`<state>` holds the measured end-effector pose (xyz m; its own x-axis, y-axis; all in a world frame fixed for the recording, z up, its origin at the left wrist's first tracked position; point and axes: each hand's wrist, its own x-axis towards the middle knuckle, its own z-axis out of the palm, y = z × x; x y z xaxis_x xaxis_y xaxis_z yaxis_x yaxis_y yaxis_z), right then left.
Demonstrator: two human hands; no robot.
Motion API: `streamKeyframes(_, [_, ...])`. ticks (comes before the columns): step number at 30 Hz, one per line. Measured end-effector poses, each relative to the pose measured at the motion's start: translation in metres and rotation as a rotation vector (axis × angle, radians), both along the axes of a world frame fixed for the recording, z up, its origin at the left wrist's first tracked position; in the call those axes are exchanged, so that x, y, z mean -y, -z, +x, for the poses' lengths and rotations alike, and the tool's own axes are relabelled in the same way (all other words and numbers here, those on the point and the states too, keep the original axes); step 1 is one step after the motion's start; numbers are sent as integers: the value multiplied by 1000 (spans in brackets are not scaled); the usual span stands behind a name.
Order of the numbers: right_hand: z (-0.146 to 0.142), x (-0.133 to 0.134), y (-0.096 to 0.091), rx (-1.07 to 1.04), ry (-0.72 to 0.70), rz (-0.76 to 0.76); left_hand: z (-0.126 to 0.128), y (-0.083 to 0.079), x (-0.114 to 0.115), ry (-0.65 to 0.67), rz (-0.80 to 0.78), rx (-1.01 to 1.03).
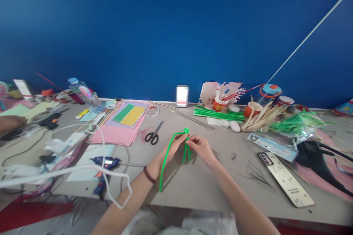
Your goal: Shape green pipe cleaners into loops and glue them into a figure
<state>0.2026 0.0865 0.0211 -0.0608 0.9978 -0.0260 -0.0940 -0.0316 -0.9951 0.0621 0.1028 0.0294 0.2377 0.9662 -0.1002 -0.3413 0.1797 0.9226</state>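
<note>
Both my hands meet over the middle of the grey table [209,187]. My left hand [173,147] and my right hand [200,146] pinch a bundle of green pipe cleaners [186,146] between them. The bundle has a small coiled loop at its top and several short ends hanging down. One long green strand arcs out to the left and runs down past my left wrist, which wears a dark red bead bracelet [149,175]. The fingers of both hands are closed on the green stems.
Black-handled scissors [154,134] lie just behind my left hand. A blue glue gun [106,162] with a white cable lies to the left. Pink paper [118,132] is behind it. A stack of green pipe cleaners [217,114], cups, a phone [266,159] and a ruler [289,183] are at right.
</note>
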Motion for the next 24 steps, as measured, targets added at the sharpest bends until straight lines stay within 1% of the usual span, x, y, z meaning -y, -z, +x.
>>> streamKeyframes(3, [0, 1, -2, -8, 8, 52, 1, -4, -1, 43, -43, 59])
streamKeyframes(6, [0, 3, -8, -12, 59, 98, 3, -7, -1, 30, -47, 74])
streamKeyframes(8, [0, 4, -11, -4, 110, 131, 4, -7, -1, 1, -24, 58])
streamKeyframes(12, [2, 4, -12, 21, 204, 205, 3, -4, 0, -59, 57, -40])
streamKeyframes(14, [4, 3, -12, 59, 228, 255, 2, -4, 2, -63, 105, -89])
streamKeyframes(16, [5, 4, -12, 139, 248, 330, 1, -5, 2, -34, 199, -147])
streamKeyframes(19, [6, 7, -15, 291, 259, 484, 1, -4, 0, -14, 447, -223])
streamKeyframes(21, [5, 9, -18, 362, 255, 563, 1, -1, -3, -39, 586, -206])
streamKeyframes(22, [4, 11, -20, 383, 250, 588, 1, 1, -4, -70, 628, -184])
streamKeyframes(24, [2, 13, -21, 408, 252, 618, 0, 5, -5, -123, 697, -238])
